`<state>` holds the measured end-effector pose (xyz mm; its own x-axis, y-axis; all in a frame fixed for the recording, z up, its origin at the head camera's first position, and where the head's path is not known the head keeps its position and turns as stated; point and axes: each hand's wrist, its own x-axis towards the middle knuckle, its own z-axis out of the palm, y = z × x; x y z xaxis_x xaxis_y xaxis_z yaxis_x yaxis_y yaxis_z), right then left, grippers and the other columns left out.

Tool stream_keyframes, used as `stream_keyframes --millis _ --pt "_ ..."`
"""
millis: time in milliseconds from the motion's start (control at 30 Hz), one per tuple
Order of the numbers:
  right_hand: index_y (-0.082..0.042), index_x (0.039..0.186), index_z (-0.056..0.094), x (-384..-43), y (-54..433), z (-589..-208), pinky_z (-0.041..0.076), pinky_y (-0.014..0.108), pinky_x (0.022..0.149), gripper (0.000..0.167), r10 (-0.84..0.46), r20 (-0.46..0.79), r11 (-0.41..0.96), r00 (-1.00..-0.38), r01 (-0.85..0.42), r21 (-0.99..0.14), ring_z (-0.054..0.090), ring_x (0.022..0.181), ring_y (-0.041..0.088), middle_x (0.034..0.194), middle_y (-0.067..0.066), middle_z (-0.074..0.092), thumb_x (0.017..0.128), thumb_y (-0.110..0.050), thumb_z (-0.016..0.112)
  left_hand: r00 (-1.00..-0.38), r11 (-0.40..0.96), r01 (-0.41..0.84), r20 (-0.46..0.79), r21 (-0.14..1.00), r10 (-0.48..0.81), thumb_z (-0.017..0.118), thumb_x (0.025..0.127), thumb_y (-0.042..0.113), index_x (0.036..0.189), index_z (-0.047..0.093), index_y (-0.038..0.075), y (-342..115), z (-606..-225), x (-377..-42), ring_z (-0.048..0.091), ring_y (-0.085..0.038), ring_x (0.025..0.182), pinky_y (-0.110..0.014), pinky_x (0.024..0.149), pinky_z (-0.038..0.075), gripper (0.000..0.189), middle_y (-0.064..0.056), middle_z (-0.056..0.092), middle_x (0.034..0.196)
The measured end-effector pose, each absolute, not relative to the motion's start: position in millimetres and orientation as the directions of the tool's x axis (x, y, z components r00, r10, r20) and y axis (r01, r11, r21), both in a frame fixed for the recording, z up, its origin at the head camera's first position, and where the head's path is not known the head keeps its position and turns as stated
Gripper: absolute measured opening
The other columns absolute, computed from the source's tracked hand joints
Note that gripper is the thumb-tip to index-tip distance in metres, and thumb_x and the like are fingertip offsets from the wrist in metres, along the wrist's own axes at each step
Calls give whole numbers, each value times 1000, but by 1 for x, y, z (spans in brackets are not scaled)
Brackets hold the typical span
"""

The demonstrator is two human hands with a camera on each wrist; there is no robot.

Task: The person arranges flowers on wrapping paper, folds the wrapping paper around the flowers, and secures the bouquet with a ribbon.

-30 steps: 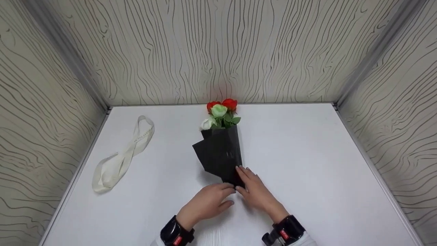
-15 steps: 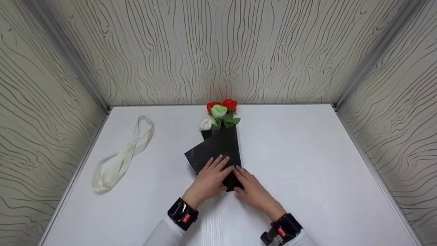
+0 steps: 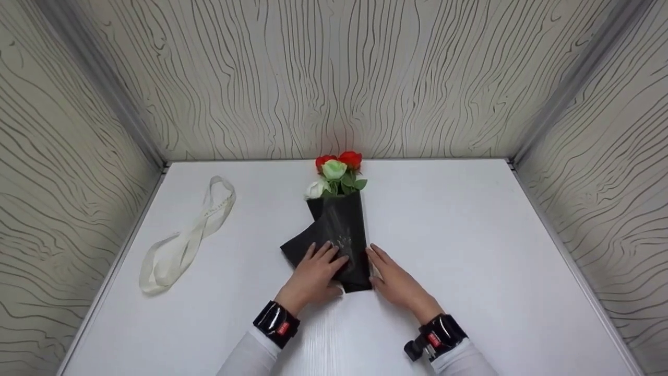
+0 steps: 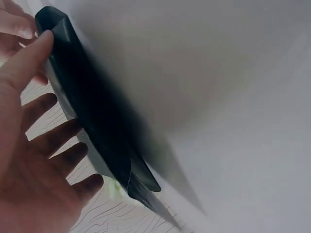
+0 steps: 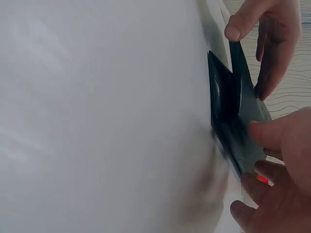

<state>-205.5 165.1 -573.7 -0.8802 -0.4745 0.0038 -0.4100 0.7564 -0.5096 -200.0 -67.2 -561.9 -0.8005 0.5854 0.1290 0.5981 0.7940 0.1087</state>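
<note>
A bunch of red, white and pale green artificial roses (image 3: 334, 169) lies at the table's far middle, its stems hidden inside black wrapping paper (image 3: 342, 219). On the paper's lower left flap my left hand (image 3: 313, 277) rests with fingers spread, its thumb near the bottom edge. Along the right edge of the wrap, my right hand (image 3: 396, 284) touches with nearly straight fingers. The right wrist view looks into the paper's folded lower end (image 5: 226, 92), between both hands. In the left wrist view, the wrap (image 4: 73, 77) stands slightly raised off the table.
A cream ribbon (image 3: 201, 224) with faint print lies loosely looped on the left of the white table (image 3: 469, 224). Wood-patterned panels (image 3: 334, 78) stand behind the table and at both sides. Each wrist wears a black strap.
My left hand has moved from the bottom tip up onto the paper, and the left flap now lies flatter and lower. My right hand has slid slightly right, off the paper's face to its edge.
</note>
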Motion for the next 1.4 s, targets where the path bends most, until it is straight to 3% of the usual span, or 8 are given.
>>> stream_keyframes --millis 167,367,667,967,1133,1400 --pt "-23 139 30 -211 169 -577 33 43 95 60 -513 17 769 -858 -468 -435 25 128 27 146 4 19 87 -33 56 -822 818 568 105 91 559 69 64 56 131 45 19 -66 -566 -197 30 -32 125 -53 100 18 80 -14 43 129" --pt "-22 139 31 -216 166 -579 27 46 98 58 -566 16 761 -824 -530 -374 21 130 27 145 4 20 88 -39 52 -853 853 521 73 45 517 67 68 54 131 46 21 -62 -572 -196 33 -32 123 -52 99 20 74 -16 41 129" --pt "-13 136 36 -217 156 -587 22 50 100 57 -632 93 737 -769 -634 -234 21 130 27 145 6 21 88 -41 50 -839 847 532 122 -22 530 67 75 42 119 56 9 -58 -574 -197 37 -29 121 -48 96 29 57 -15 42 130" --pt "-12 136 37 -214 153 -587 20 47 101 56 -619 60 764 -783 -618 -185 23 129 25 142 5 28 90 -42 46 -859 861 507 95 34 503 63 76 48 125 49 2 -52 -576 -191 33 -31 124 -47 98 28 68 -18 38 134" --pt "-11 136 36 -210 151 -588 19 47 102 57 -597 38 786 -801 -594 -173 23 129 26 142 6 29 90 -43 45 -853 857 516 99 6 513 62 78 45 128 47 6 -49 -577 -186 33 -32 124 -45 97 30 65 -18 37 135" --pt "-10 132 41 -198 150 -586 20 47 102 57 -580 26 804 -814 -577 -145 27 128 27 138 10 34 88 -44 48 -828 835 550 114 -24 549 60 80 44 128 50 22 -48 -577 -173 34 -31 123 -47 96 30 53 -16 39 134"
